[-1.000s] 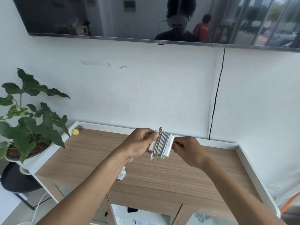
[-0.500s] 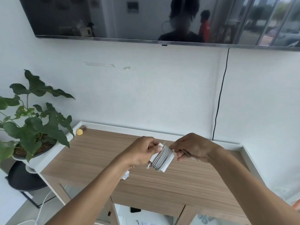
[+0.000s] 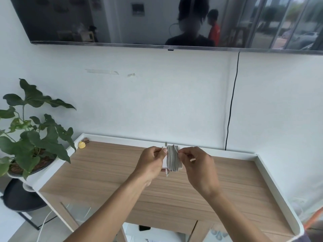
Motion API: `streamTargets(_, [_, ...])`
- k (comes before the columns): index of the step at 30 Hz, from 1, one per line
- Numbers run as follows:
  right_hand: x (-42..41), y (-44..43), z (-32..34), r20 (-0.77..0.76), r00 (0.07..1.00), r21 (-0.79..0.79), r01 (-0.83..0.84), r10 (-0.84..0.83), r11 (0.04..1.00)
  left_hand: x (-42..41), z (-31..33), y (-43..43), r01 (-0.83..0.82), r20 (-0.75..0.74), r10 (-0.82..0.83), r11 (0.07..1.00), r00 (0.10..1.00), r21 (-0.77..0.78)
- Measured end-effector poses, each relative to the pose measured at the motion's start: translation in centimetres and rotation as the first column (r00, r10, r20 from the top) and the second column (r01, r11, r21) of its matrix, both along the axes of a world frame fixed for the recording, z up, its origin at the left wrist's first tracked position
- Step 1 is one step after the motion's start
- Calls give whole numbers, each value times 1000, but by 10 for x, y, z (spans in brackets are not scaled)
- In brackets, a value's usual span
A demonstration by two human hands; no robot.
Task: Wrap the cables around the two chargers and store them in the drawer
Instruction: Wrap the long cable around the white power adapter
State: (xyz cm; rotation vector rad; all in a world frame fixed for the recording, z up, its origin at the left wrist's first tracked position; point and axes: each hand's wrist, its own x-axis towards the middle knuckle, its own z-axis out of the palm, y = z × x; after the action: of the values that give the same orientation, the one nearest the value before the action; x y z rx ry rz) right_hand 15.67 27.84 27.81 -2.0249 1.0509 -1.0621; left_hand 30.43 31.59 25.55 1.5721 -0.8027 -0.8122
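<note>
I hold a white charger (image 3: 165,160) upright above the middle of the wooden table (image 3: 104,172), with its grey cable (image 3: 173,159) wound around it in several turns. My left hand (image 3: 151,165) grips the charger's left side. My right hand (image 3: 199,169) pinches the cable at the coil's right edge. A short cable end sticks out below the coil. A second charger is not visible. Below the table's front edge, a drawer (image 3: 134,232) stands open with a white inside.
The table has a raised white rim (image 3: 272,179). A small yellow object (image 3: 81,145) lies at its back left corner. A potted plant (image 3: 29,137) stands on a black stand to the left. A black cable (image 3: 232,102) runs down the wall under the TV.
The charger has turned from tilted to upright between my hands. My right hand moved from above the coil to its right side.
</note>
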Motion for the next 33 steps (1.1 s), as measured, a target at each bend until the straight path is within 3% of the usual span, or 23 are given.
streamTargets(7, [0,-8,-19,1,1000,-180,1,-1,984,-12,4,7,121,-242,-137,990,961,-76])
streamTargets(15, [-1,-8,-31,-70,994,-269,-99,83,958,-19,-4,7,27,-320,-34,999,947,-26])
streamTargets(20, [-1,-14,-34,24,998,-211,-50,56,976,-19,-6,4,-27,-299,2,996,954,-82])
streamTargets(26, [0,-20,-37,-62,997,-235,-67,54,970,-15,-10,-1,-54,-267,22,992,963,-112])
streamTargets(33, [12,-12,-38,7,995,-138,101,-101,985,-17,-21,-8,-139,-253,101,981,962,-137])
